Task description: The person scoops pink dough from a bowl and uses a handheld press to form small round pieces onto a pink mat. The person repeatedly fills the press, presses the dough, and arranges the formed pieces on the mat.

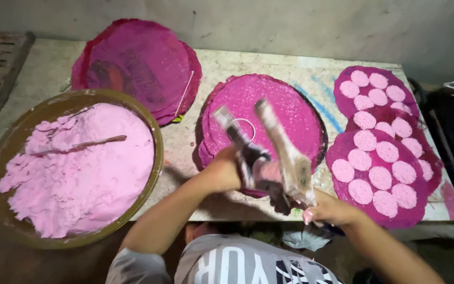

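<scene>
My left hand [220, 171] grips a short flat tool [233, 132] smeared with pink paste, its blade pointing up and away. My right hand [331, 209] holds a longer flat paddle [285, 150], tilted up to the left. The two tools cross above the near edge of a round magenta tray [285, 102], with a lump of pink paste [269, 172] pressed between them. A thin ring [246, 127] lies on that tray, just behind the left tool.
A big brown bowl [153, 131] of pink paste stands at the left, with a stick [88, 143] lying in it. A stack of magenta round trays [143, 63] lies behind it. At the right, overlapping trays [342, 158] carry several pale pink discs [380, 178].
</scene>
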